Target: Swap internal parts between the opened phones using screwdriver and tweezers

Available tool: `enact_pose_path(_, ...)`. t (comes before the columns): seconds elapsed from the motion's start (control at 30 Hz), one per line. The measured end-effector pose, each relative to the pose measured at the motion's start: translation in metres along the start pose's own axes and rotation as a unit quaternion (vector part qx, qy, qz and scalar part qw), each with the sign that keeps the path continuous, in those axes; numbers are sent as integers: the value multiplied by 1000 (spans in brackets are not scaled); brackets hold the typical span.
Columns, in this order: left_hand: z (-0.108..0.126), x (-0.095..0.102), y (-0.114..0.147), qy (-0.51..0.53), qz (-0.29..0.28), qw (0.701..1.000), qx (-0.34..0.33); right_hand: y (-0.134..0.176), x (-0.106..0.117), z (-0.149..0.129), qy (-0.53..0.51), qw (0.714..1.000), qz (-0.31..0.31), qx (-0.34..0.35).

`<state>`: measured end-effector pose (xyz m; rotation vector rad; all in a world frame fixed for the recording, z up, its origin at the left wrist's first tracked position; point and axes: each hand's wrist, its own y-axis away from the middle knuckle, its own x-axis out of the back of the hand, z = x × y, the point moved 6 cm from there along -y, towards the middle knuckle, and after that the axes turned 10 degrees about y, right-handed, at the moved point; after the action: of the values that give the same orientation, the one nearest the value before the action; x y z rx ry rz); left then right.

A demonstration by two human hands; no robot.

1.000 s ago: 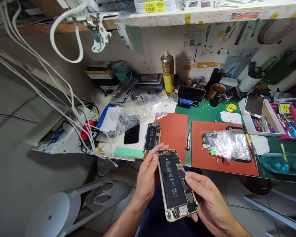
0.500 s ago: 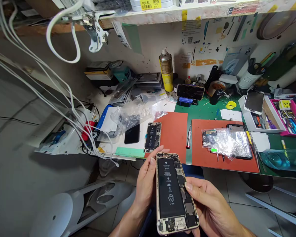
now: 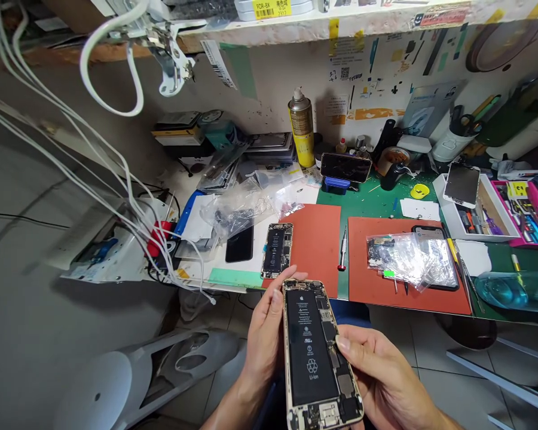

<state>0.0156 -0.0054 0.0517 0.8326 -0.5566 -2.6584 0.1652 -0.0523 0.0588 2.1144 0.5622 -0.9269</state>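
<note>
An opened smartphone point(image 3: 312, 352) with a gold frame is held up in front of the bench edge, its black battery and inner parts facing me. Along its left edge lies my left hand point(image 3: 265, 328), closed around the side with the thumb upright. My right hand point(image 3: 376, 370) grips the right edge, its thumb pressing near the middle of the frame; the fingers beneath are hidden. Just beyond my left fingertips, a second opened phone point(image 3: 277, 249) lies on the bench with its battery showing. A screwdriver point(image 3: 343, 248) rests between two orange mats.
A dark phone point(image 3: 239, 242) lies left beside plastic bags point(image 3: 242, 203). On the right mat point(image 3: 363, 286), bagged parts point(image 3: 399, 257) partly cover another phone. Tweezers, a white parts box point(image 3: 497, 230) and a spray can point(image 3: 302, 128) stand farther off. White cables point(image 3: 130, 179) hang at left.
The held phone has dropped very slightly and tipped a little in both hands. The grip looks the same, and the things on the bench have stayed put.
</note>
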Motion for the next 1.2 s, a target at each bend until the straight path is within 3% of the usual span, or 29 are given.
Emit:
enact_pose_path(0.47, 1, 0, 1, 31, -25, 999, 12, 1, 7, 1, 55, 998, 29, 15)
enact_pose_path(0.73, 5, 0, 3, 44, -39, 998, 10, -4, 16, 9, 158, 987, 23, 28)
enact_pose_path(1.0, 3, 2, 1, 52, -59, 997, 10, 0, 22, -2, 351, 930, 65, 89)
enact_pose_path(1.2, 4, 5, 4, -19, -50, 999, 6, 2, 26, -3, 444, 884, 91, 111)
